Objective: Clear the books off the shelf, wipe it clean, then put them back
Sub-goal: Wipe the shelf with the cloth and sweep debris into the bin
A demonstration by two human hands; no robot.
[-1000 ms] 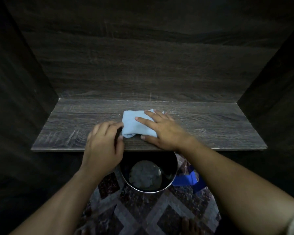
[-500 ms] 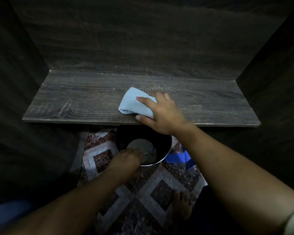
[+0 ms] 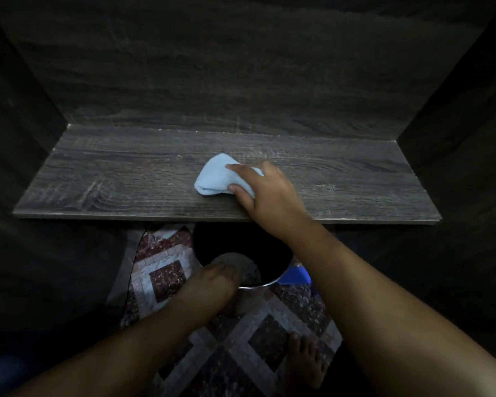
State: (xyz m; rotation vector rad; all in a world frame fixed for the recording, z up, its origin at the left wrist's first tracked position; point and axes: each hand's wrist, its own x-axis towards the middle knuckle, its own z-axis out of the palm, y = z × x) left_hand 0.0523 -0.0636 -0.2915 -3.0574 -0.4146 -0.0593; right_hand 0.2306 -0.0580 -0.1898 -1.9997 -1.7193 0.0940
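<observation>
Blue cloth (image 3: pixel 215 176) lay bunched on the shelf (image 3: pixel 112 179) by its near edge, gripped by the right hand (image 3: pixel 267 193): the wiping step. Below, the left hand (image 3: pixel 215 279) hung at the pot (image 3: pixel 265 285), its grip unclear in the gloom. Next, likely sweeps leftward; no books showed.

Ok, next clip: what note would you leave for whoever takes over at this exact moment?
The right grip holds the light blue cloth on the shelf, near its front edge.
The left grip is down at the metal bucket on the floor under the shelf; I cannot tell if it holds anything.
No books are in view; the shelf carries only the cloth.
Done: books cleared off.
Left: finish wiping, then put the books back.
</observation>
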